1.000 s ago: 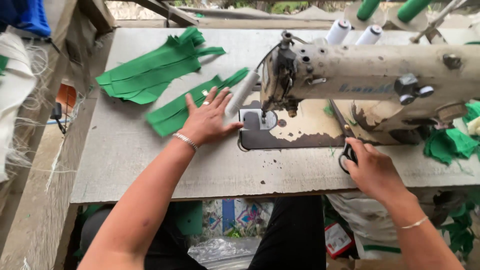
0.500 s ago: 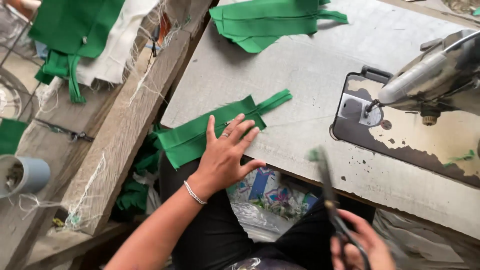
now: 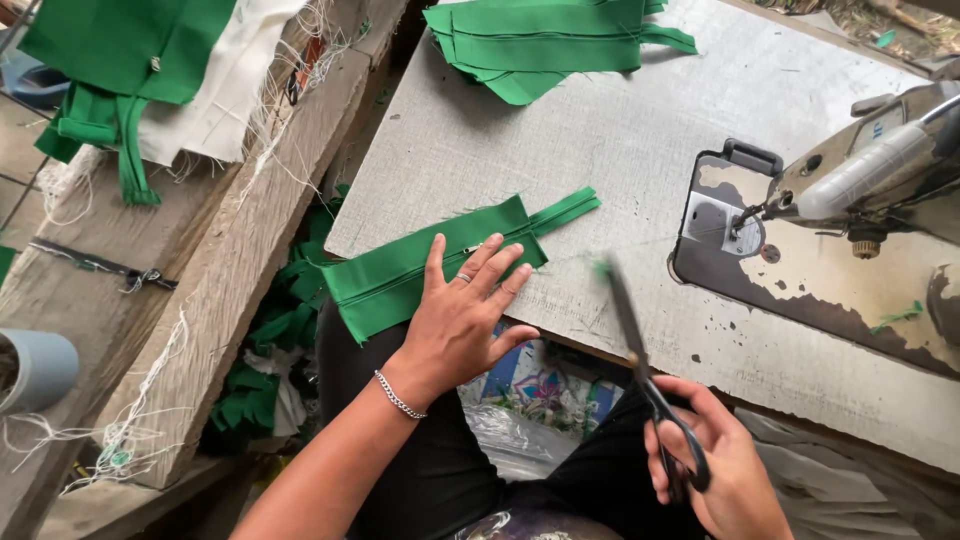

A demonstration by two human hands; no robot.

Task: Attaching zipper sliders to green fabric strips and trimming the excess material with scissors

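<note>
My left hand (image 3: 462,320) lies flat, fingers spread, on a green fabric piece with a zipper (image 3: 400,275) at the near edge of the grey sewing table (image 3: 620,150). The piece's left end hangs over the table corner. My right hand (image 3: 715,465) grips black-handled scissors (image 3: 640,365) by their loops, low in front of the table, with the blurred blades pointing up toward the table edge. A sewing machine (image 3: 860,180) stands at the right on its worn metal base plate (image 3: 800,290).
A stack of green fabric pieces (image 3: 540,45) lies at the table's far side. A wooden bench (image 3: 230,260) on the left carries green and white cloth (image 3: 150,70). Green scraps (image 3: 265,370) lie on the floor below. A grey cup (image 3: 35,370) sits far left.
The view has swung left and down. My left hand has stayed on the zipper piece while it was drawn to the table's near edge. My right hand has brought scissors up from the machine side.
</note>
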